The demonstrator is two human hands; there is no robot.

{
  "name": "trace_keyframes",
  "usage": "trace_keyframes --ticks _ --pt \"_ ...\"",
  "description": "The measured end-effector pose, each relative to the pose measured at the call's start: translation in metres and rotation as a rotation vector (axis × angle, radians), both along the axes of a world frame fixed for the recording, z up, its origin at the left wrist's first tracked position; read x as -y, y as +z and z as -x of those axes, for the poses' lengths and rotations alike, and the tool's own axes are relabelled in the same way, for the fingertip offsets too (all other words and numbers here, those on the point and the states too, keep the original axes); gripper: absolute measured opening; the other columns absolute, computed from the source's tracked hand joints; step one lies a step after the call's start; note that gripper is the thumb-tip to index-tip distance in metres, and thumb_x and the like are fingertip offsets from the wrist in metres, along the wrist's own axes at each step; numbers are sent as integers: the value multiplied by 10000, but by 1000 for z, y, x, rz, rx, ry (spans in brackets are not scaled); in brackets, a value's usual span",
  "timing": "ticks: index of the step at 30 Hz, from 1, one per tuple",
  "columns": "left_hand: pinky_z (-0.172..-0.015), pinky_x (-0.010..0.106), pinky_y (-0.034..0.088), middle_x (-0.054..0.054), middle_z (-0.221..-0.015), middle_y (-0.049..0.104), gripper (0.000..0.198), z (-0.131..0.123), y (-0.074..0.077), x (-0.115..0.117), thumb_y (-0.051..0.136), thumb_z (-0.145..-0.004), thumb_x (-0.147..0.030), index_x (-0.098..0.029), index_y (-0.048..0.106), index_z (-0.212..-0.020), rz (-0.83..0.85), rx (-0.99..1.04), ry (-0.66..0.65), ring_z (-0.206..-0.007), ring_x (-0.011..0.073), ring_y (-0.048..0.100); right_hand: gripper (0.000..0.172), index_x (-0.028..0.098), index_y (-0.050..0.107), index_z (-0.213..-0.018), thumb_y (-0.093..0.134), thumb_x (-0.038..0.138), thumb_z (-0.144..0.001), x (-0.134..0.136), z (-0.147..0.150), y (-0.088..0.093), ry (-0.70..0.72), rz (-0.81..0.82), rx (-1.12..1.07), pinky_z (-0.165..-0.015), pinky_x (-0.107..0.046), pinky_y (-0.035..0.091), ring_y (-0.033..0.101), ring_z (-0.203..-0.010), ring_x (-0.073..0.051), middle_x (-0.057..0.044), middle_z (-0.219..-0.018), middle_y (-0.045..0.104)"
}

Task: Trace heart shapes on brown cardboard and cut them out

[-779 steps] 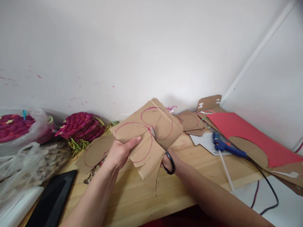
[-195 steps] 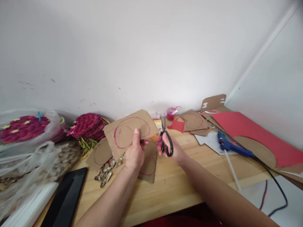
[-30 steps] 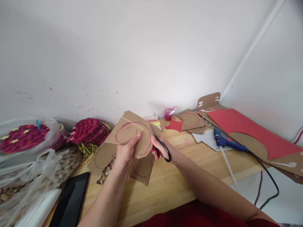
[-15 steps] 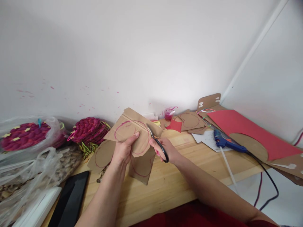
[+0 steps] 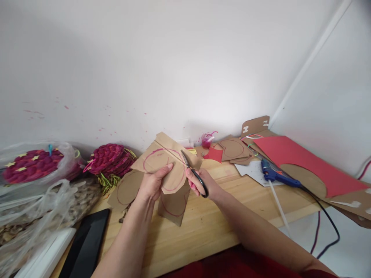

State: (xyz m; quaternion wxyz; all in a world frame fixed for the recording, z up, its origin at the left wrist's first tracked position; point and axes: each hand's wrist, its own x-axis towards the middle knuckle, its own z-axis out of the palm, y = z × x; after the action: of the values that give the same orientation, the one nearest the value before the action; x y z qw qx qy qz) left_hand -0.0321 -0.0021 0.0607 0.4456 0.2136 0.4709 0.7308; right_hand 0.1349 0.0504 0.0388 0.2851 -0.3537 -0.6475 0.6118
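My left hand (image 5: 155, 181) pinches a brown cardboard piece (image 5: 165, 154) by its lower edge, thumb on top. A rounded outline in magenta is drawn on the cardboard. Closed around the black handles of the scissors (image 5: 199, 179) is my right hand (image 5: 204, 183). The scissor blades lie at the right side of the outline, against the cardboard. Under my hands, another outlined cardboard piece (image 5: 174, 204) rests on the wooden table (image 5: 214, 224), and one more (image 5: 126, 189) lies to its left.
Magenta braided pieces (image 5: 111, 160) and a plastic bag (image 5: 68, 156) sit at the left, near a black tablet-like object (image 5: 87, 243). A blue glue gun (image 5: 279, 177), red sheet (image 5: 301, 158), pink cup (image 5: 206, 142) and outlined cardboard (image 5: 232, 148) are at the right.
The held cardboard has shifted slightly right and tilted a little, with both hands moving along slightly. The scissors remain at its right side.
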Motion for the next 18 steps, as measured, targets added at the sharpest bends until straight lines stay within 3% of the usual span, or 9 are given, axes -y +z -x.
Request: trace_keyframes --ticks 7,11,14,18 --pt "-932 453 643 125 -1071 806 603 1 -1 -1 994 -513 -183 -129 762 -1067 -39 -7 15 -988 302 775 724 222 461 -566 604 919 -699 1 1 -3 -23 23 0 -278 -217 294 401 -290 -77 56 -429 418" --pt "-899 407 655 134 -1072 806 507 4 -2 -2 981 -522 -159 -111 771 -981 -3 36 12 -952 281 780 766 218 449 -529 601 959 -654 3 2 -5 -11 40 -26 -286 -228 290 403 -282 -80 46 -423 429" --pt "-859 373 662 140 -1059 808 411 8 -3 -6 946 -568 -148 -103 776 -940 38 87 23 -905 261 783 803 197 488 -551 557 991 -652 7 4 -8 41 86 -70 -312 -222 286 420 -298 -77 41 -441 451" --pt "-797 325 660 111 -1017 815 365 16 -3 -9 916 -624 -157 -126 782 -963 25 88 94 -826 215 779 827 179 552 -682 473 1002 -702 13 9 -16 178 267 -178 -387 -209 332 479 -383 -79 35 -527 510"
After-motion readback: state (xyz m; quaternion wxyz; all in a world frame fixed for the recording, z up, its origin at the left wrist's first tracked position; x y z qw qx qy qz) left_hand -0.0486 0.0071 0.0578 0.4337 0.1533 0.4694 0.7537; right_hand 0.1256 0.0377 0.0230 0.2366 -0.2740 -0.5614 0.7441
